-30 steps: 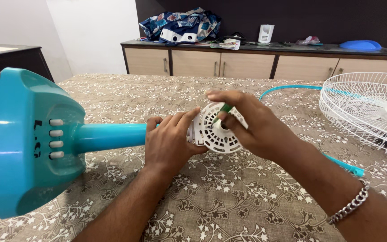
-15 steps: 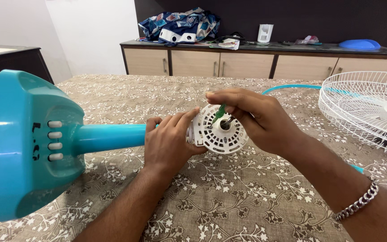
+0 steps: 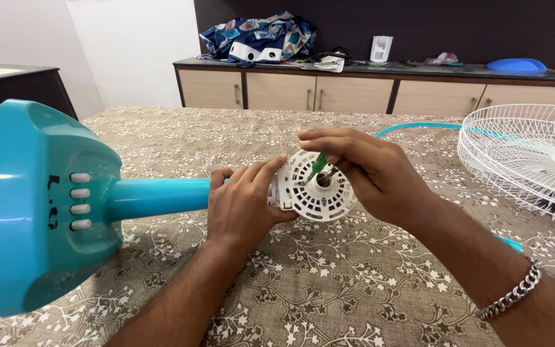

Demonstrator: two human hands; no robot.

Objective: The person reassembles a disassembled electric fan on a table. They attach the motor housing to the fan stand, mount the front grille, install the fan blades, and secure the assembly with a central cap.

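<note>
Fingers L hand (image 3: 242, 202) clamp motor housing (image 3: 313, 186), rear hidden | R hand (image 3: 370, 173) pinches green screwdriver (image 3: 318, 164), tip hidden

A home, by the look of it, a dining or living room. The table (image 3: 367, 308) wears a brown floral cloth, a low sideboard (image 3: 329, 93) with beige doors runs along the dark back wall, and on top sits a heap of patterned fabric (image 3: 258, 35) among household clutter. White wire fan guard (image 3: 528, 154) resting on the table.
</note>
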